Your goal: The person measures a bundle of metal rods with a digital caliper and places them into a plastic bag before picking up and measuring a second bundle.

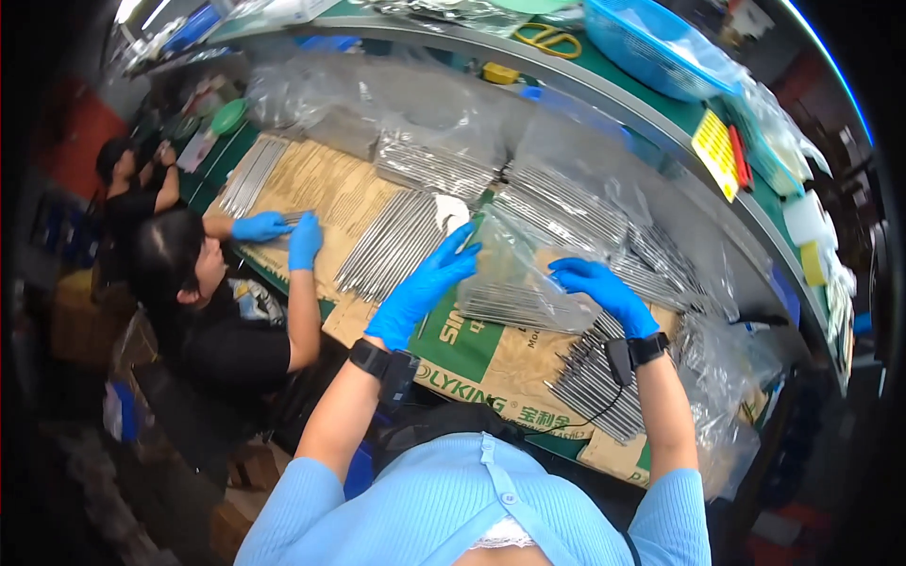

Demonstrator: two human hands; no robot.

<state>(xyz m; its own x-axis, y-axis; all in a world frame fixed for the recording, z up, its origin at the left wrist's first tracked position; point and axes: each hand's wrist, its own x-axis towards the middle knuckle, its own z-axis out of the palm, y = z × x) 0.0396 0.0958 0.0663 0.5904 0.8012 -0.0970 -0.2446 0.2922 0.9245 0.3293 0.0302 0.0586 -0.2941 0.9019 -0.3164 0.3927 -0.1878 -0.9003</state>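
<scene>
Both my hands wear blue gloves. My left hand [429, 283] reaches up with fingers apart, beside the left edge of a clear plastic bag [514, 250]. A crumpled white cloth [451, 213] lies just past its fingertips. On the bag's right side, my right hand [604, 291] has its fingers bent at the plastic, closed on it; its thumb is mostly hidden. The bag holds a bundle of thin metal rods [514, 307], lying across the bench. Loose metal rods [387, 245] are spread in a row left of my left hand. More rods [604, 382] lie below my right hand.
Brown paper sacking [330, 179] covers the bench. Bagged rods [566, 203] are stacked at the back. An overhead shelf holds a blue basket [661, 47] and yellow-handled scissors [547, 40]. A co-worker's gloved hands [304, 241] handle rods at the left; another person sits beyond.
</scene>
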